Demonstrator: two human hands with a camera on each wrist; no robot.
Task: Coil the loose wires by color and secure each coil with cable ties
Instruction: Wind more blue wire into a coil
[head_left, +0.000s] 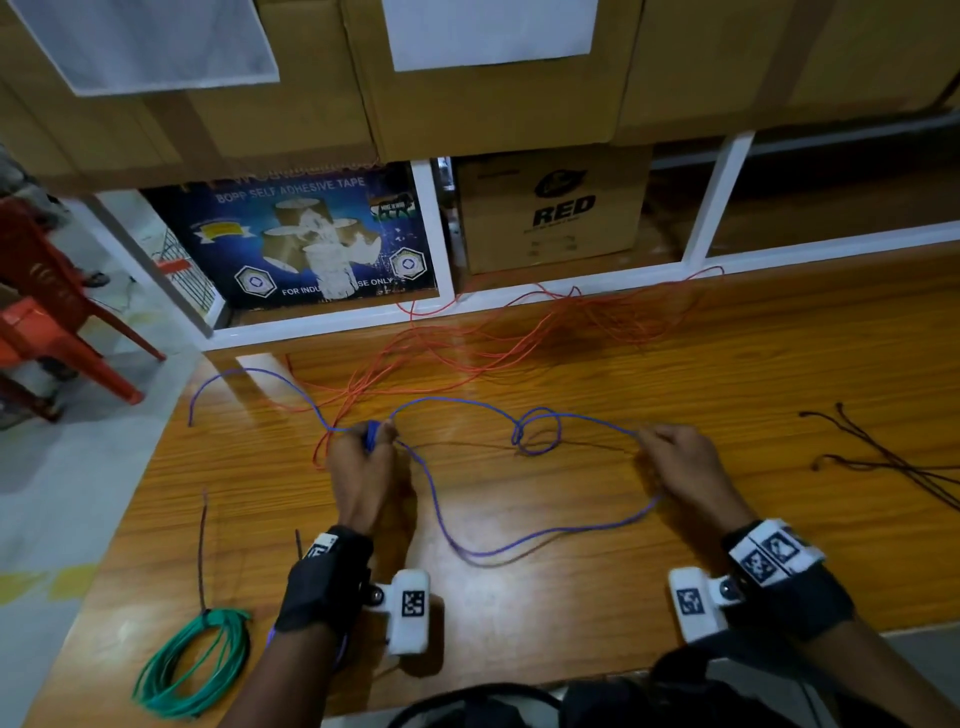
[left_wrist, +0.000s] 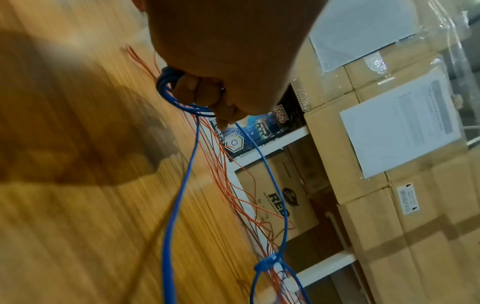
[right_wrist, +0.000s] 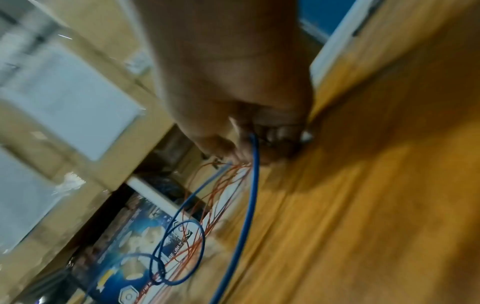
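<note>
Blue wire (head_left: 467, 402) runs between your two hands above the table (head_left: 675, 364). Your left hand (head_left: 361, 478) has its fingers curled round a small bunch of blue turns, and the left wrist view shows the wire (left_wrist: 179, 201) wound over those fingers (left_wrist: 200, 90). Your right hand (head_left: 685, 467) pinches the same wire farther along; in the right wrist view the strand (right_wrist: 249, 205) leaves the closed fingertips (right_wrist: 275, 135). Between the hands the wire makes a loose knot-like loop (head_left: 537, 431), and a slack length sags toward you and lies on the table. Orange wire (head_left: 519, 332) lies tangled at the far side, near the white shelf frame (head_left: 571, 283). A green coil (head_left: 195, 662) sits tied at the near left corner. Dark cable ties (head_left: 883, 457) lie at the right, well apart from your hands.
</note>
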